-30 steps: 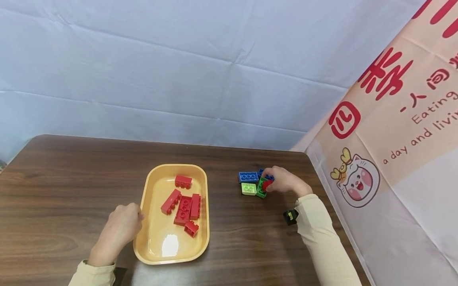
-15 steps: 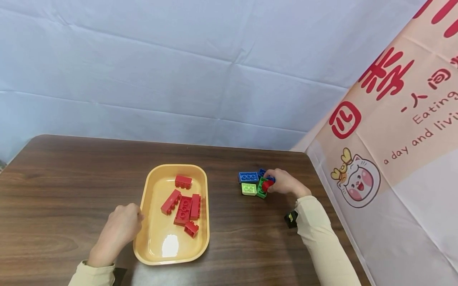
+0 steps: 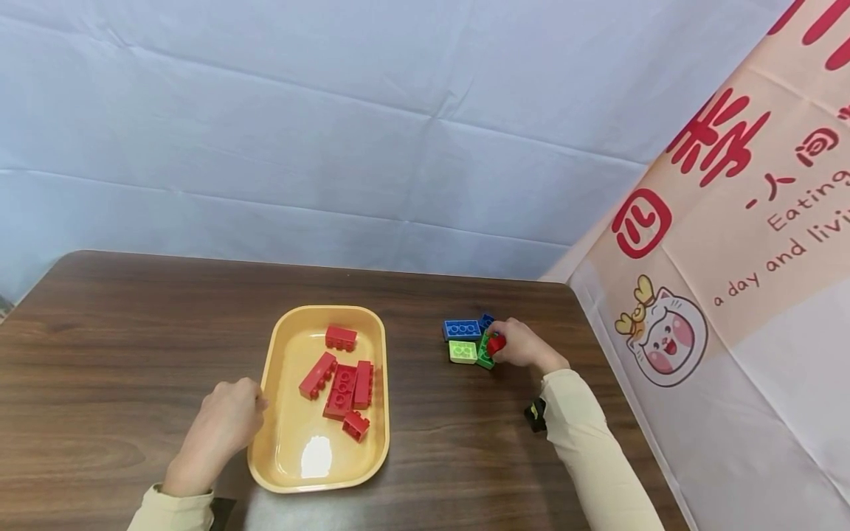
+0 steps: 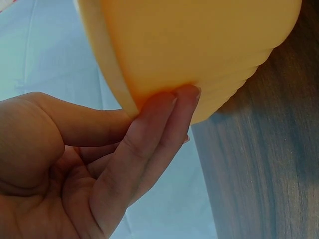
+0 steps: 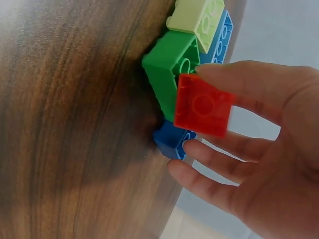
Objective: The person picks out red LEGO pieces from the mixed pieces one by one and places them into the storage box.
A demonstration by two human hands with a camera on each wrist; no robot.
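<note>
My left hand [image 3: 222,428] holds the left side of a yellow tray [image 3: 292,442]; in the left wrist view the thumb and fingers pinch its rim [image 4: 117,84]. At the right of the table, my right hand [image 3: 521,344] pinches a small red toy building brick [image 5: 204,104], its hollow underside showing in the right wrist view. The brick is held by a green brick [image 5: 167,74]; whether they touch cannot be told. Around the green one lie a lime brick [image 3: 462,352], a blue brick [image 3: 461,330] and another blue brick [image 3: 486,321], partly hidden by the right hand.
Several red bricks [image 3: 341,338] lie inside the tray. A dark wooden table [image 3: 146,317] bears everything. White cloth [image 3: 265,147] hangs behind its far edge, and a printed banner [image 3: 717,243] runs along the right side.
My right hand and forearm have shifted slightly left and nearer with the red brick, covering more of the rear blue brick. The left hand and the tray have stayed in place.
</note>
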